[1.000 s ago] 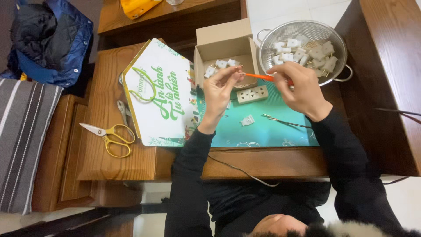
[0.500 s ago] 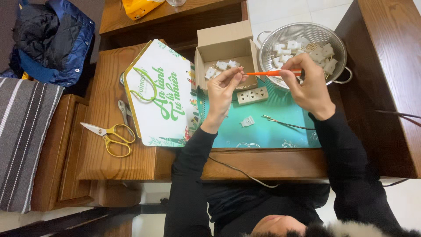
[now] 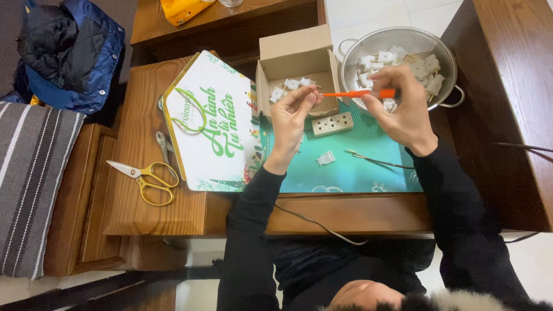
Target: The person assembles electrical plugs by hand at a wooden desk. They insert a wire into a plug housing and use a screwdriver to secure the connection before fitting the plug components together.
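An orange screwdriver (image 3: 358, 93) is gripped in the right hand (image 3: 403, 109) above the metal colander (image 3: 443, 52). A small white plug (image 3: 311, 92), beside the cardboard box (image 3: 296, 57), is pinched by the left hand (image 3: 291, 118)

A home room used as a makeshift workbench — a wooden table (image 3: 167, 213) with scissors (image 3: 145, 175), a cardboard box (image 3: 296, 63) and a kitchen colander (image 3: 397, 46) of white plug parts, a striped cushion (image 3: 31, 184) and a jacket (image 3: 69, 52) nearby — tiled floor beyond.
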